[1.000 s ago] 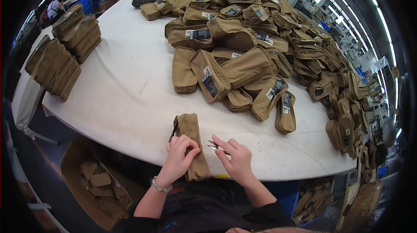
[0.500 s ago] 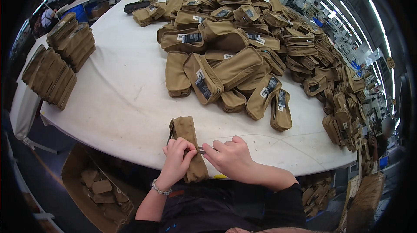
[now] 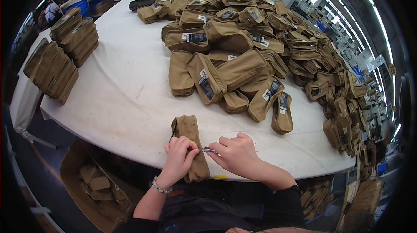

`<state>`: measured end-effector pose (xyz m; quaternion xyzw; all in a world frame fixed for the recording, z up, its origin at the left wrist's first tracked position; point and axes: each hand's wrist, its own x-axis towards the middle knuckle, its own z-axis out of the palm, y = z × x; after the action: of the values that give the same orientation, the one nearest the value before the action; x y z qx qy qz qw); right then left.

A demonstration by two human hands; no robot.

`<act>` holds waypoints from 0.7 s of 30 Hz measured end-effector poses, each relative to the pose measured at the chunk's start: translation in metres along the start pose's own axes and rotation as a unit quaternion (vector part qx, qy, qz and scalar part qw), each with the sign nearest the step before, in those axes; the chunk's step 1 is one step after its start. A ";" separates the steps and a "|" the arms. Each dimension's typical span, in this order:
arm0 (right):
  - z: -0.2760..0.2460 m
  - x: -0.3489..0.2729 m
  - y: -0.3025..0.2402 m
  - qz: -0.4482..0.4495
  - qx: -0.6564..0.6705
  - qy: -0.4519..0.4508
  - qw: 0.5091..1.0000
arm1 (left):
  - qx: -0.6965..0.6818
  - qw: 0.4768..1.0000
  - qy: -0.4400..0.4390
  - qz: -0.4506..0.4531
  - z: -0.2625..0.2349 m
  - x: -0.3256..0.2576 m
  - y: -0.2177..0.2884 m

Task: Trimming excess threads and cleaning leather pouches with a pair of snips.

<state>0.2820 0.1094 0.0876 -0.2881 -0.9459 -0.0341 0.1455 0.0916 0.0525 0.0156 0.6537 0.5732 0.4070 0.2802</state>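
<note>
The left hand (image 3: 177,154) pinches a tan pouch (image 3: 187,126) with thumb and finger. The right hand (image 3: 236,152) holds small metal snips (image 3: 208,150), their tips right by the left thumb. The pouch lies at the near edge of the white table (image 3: 126,98). Past it sits a big pouch heap (image 3: 234,37). Neat stacks (image 3: 52,70) stand at the left.
</note>
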 end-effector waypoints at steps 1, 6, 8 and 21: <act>-0.002 0.000 0.001 0.005 0.016 -0.010 1.000 | 0.000 1.000 0.003 0.007 0.000 0.001 0.000; 0.003 0.001 -0.001 -0.003 0.019 -0.016 1.000 | -0.003 1.000 0.002 0.003 0.000 0.001 0.001; 0.004 0.001 -0.001 -0.006 0.018 -0.017 1.000 | -0.001 1.000 0.004 0.004 -0.001 0.001 0.001; 0.013 -0.006 0.014 0.136 0.242 0.018 0.961 | -0.028 0.999 -0.015 -0.002 -0.003 -0.001 -0.008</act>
<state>0.2914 0.1192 0.0732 -0.3694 -0.8752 0.2104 0.2308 0.0843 0.0524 0.0100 0.6503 0.5586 0.4126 0.3080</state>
